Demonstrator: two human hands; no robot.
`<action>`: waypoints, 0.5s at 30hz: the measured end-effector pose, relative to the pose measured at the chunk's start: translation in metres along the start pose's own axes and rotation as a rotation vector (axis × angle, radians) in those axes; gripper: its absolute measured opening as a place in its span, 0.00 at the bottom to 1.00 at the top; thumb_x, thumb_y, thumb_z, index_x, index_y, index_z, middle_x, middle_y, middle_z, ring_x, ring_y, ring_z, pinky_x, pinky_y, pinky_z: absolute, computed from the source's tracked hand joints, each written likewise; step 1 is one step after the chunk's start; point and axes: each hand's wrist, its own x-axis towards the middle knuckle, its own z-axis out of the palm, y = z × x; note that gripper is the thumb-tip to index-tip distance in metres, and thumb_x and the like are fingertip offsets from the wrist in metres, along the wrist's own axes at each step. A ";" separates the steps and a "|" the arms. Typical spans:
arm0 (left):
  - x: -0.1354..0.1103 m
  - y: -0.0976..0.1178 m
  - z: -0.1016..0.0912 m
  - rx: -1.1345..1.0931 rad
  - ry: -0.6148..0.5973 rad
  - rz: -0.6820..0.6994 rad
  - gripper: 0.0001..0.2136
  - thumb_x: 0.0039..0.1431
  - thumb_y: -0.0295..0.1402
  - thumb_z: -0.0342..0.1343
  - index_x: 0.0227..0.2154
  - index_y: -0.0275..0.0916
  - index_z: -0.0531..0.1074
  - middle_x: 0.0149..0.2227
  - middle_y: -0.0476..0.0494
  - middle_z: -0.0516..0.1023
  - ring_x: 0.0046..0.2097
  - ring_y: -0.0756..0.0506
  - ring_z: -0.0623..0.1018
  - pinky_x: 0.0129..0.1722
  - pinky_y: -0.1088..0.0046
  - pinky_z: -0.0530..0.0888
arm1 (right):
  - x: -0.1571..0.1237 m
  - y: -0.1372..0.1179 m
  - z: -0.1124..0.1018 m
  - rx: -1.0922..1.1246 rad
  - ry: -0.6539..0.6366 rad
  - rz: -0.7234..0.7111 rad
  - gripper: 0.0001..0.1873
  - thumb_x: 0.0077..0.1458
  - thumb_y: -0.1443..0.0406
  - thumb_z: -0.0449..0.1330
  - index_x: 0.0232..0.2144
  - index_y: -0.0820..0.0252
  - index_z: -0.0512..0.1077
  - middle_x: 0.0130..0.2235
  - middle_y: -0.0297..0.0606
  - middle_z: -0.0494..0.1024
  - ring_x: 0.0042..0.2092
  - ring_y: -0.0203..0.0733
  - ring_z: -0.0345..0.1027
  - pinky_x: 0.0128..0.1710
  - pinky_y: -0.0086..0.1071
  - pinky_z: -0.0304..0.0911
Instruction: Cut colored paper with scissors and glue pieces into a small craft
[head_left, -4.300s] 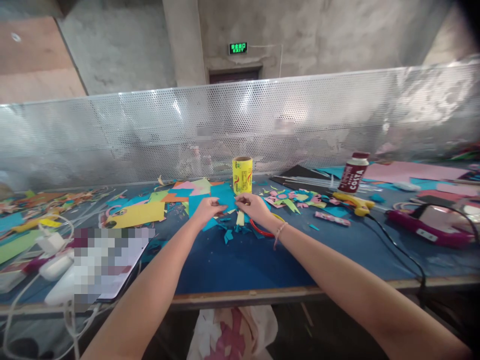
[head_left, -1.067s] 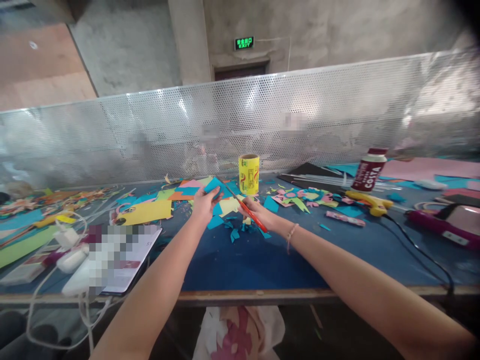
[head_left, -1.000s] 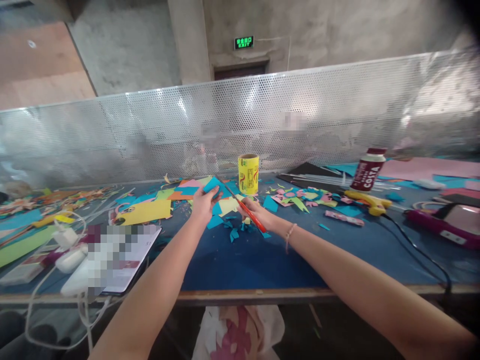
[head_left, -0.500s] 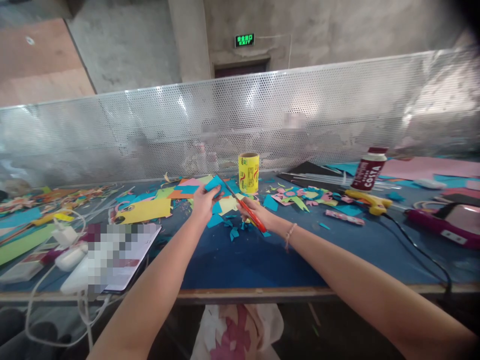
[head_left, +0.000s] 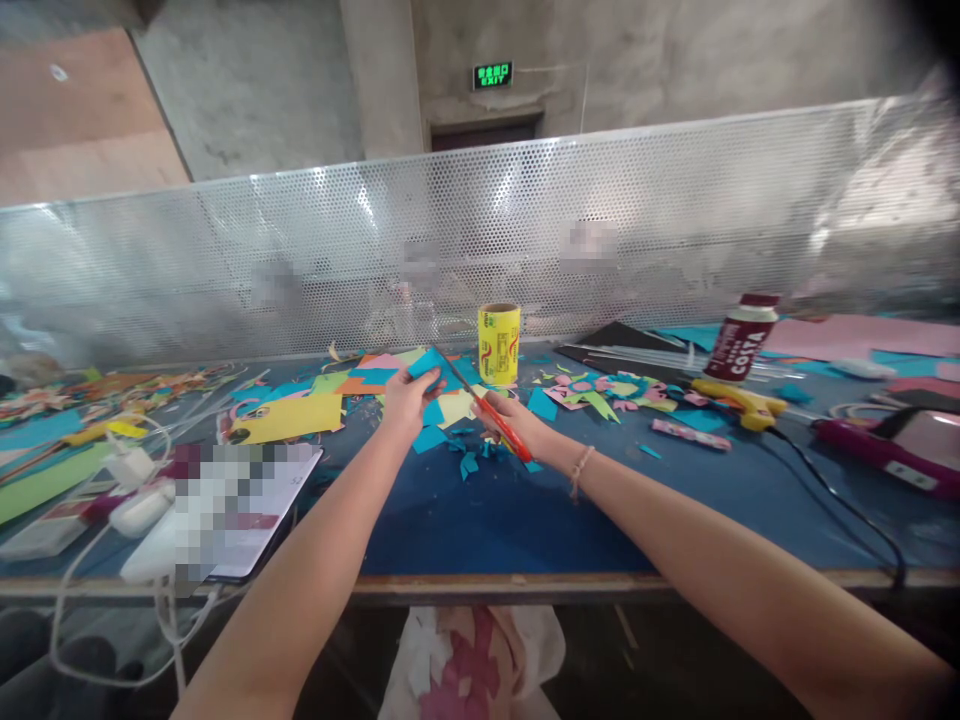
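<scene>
Between the fingers of my left hand (head_left: 407,402) is a small piece of blue paper (head_left: 427,362), pinched and held above the table. My right hand (head_left: 512,422) grips a pair of scissors (head_left: 504,428) by the red handles. Their dark blades point up and to the left, close against the paper's right edge; whether they are cutting into it I cannot tell. Under both hands lie blue paper scraps (head_left: 469,464). Just beyond the scissors stands a yellow cardboard roll (head_left: 499,345).
Yellow paper (head_left: 289,420) and a tablet-like device (head_left: 266,520) with white cables lie left. On the right are a yellow glue gun (head_left: 739,403), its black cord, a dark red bottle (head_left: 742,340) and a purple case (head_left: 885,450). A perforated metal screen (head_left: 465,240) borders the table's back.
Both hands hold almost the same pose, with the paper and scissors staying close together. The whole view has shifted very slightly.
</scene>
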 end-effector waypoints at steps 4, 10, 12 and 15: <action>0.000 0.002 0.001 -0.002 0.014 -0.025 0.11 0.31 0.26 0.63 0.23 0.33 0.69 0.22 0.48 0.73 0.24 0.52 0.72 0.27 0.75 0.70 | -0.002 -0.006 0.001 -0.064 0.039 0.040 0.19 0.46 0.49 0.52 0.25 0.58 0.58 0.21 0.29 0.60 0.22 0.31 0.60 0.23 0.29 0.63; -0.001 0.003 0.002 -0.020 0.004 -0.049 0.12 0.30 0.26 0.64 0.21 0.33 0.68 0.21 0.49 0.72 0.23 0.52 0.72 0.26 0.76 0.69 | -0.004 -0.014 0.001 -0.093 0.075 0.052 0.17 0.47 0.51 0.53 0.25 0.59 0.59 0.20 0.30 0.60 0.22 0.34 0.62 0.21 0.30 0.64; -0.001 0.003 0.002 -0.015 -0.001 -0.051 0.11 0.30 0.26 0.64 0.21 0.33 0.68 0.21 0.50 0.72 0.24 0.52 0.72 0.26 0.76 0.69 | -0.004 -0.014 0.001 -0.087 0.093 0.047 0.17 0.46 0.51 0.53 0.24 0.59 0.59 0.21 0.31 0.61 0.23 0.34 0.63 0.20 0.29 0.64; -0.001 0.003 0.001 0.013 -0.010 -0.054 0.11 0.31 0.26 0.63 0.22 0.33 0.69 0.21 0.49 0.72 0.23 0.53 0.71 0.25 0.76 0.67 | -0.001 -0.009 -0.001 -0.059 0.114 0.036 0.18 0.47 0.50 0.52 0.24 0.59 0.58 0.22 0.31 0.61 0.22 0.33 0.62 0.20 0.29 0.64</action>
